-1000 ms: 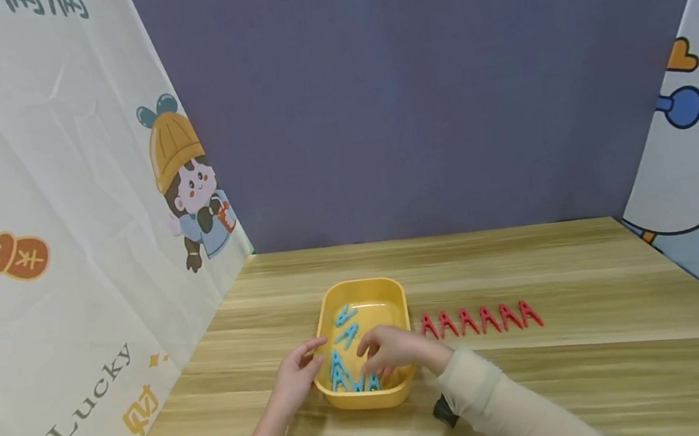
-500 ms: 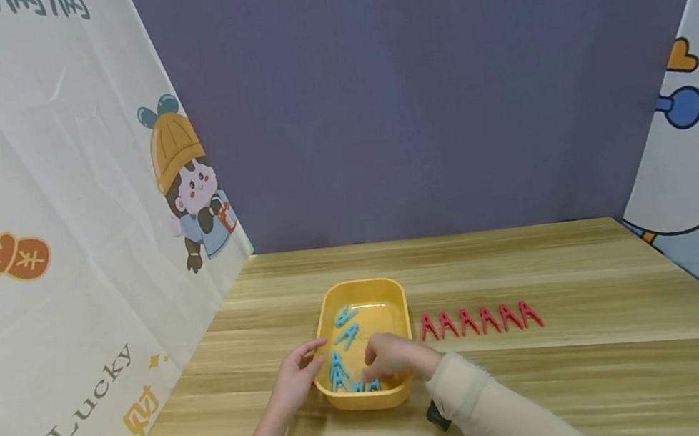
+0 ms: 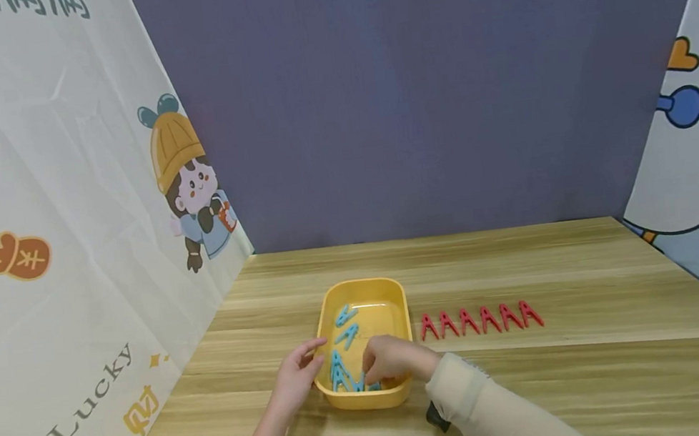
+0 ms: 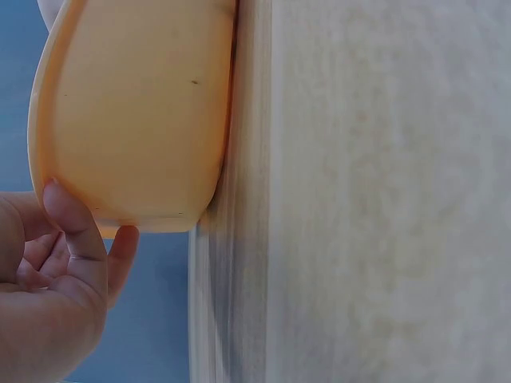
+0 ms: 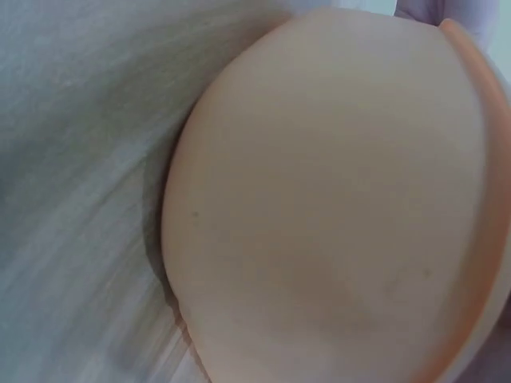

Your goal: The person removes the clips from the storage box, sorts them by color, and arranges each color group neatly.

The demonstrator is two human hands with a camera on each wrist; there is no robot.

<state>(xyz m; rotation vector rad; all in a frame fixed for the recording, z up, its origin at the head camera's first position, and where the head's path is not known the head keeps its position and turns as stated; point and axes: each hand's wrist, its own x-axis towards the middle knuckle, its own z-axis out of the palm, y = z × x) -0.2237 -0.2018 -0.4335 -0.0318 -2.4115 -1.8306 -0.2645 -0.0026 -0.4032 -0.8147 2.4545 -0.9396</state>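
Observation:
A yellow plastic basin (image 3: 373, 400) stands on the wooden table, holding several light-blue clothespins (image 3: 338, 373). My left hand (image 3: 295, 374) grips its left rim; the left wrist view shows the thumb against the outer wall (image 4: 144, 120) and other fingers around the corner. My right hand (image 3: 394, 358) is down inside the basin at the near right, fingers curled and pinching a blue clothespin (image 3: 375, 387), mostly hidden under them. Two more blue clothespins, one of them (image 3: 348, 335) in the middle left, lie farther back. The basin's outer wall (image 5: 319, 191) fills the right wrist view.
Several red clothespins (image 3: 467, 322) stand in an even row right of the basin on the table (image 3: 601, 376). A dark purple backdrop (image 3: 413, 95) rises behind the table's far edge, with a printed white sheet (image 3: 78, 170) on the left and another (image 3: 695, 186) on the right.
My right hand has lowered toward the near side of the basin, and its fingers have closed on a blue clothespin there. The left hand stays at the rim.

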